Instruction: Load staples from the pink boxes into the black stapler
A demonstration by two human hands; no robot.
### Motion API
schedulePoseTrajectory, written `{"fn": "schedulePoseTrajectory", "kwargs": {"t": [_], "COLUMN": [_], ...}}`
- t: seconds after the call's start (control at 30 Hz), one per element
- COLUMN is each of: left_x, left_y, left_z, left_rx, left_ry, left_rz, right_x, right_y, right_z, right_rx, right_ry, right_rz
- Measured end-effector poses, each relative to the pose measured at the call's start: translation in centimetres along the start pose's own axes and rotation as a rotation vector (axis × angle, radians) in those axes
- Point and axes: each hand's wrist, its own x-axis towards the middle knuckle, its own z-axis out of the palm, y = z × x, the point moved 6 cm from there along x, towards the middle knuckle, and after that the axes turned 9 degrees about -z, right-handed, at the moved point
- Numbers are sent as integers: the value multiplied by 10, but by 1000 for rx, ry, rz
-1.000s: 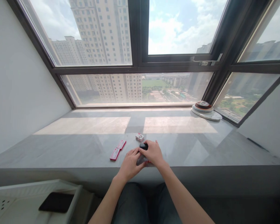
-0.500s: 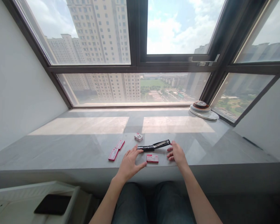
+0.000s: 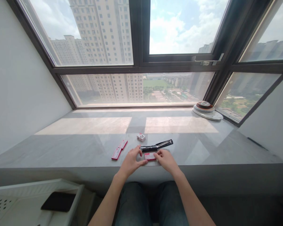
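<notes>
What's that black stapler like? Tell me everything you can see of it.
The stapler is long, slim and black, with shiny, metallic-looking parts. It lies opened out on the grey ledge, its two sections meeting at a bend, just beyond a small red box. The left hand is at its left end; whether it grips is hard to tell.

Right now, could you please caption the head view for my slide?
Right hand touching a red-edged box in front of an open black stapler.
</notes>
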Motion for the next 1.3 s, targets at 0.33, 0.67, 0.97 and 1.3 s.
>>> {"fn": "schedulePoseTrajectory", "kwargs": {"t": [0.33, 0.67, 0.97, 1.3], "left_x": [8, 6, 8, 7], "left_y": [-7, -11, -20, -19], "left_z": [0, -6, 0, -4], "left_rx": [-30, 3, -9, -26], "left_ry": [-2, 20, 0, 7], "left_rz": [40, 24, 30, 40], "right_x": [1, 1, 36, 42], "right_y": [-4, -9, -42, -90], "right_z": [5, -27, 37, 25], "right_rx": [38, -133, 190, 16], "right_ry": [31, 110, 26, -33], "right_rz": [-6, -17, -44, -292]}}
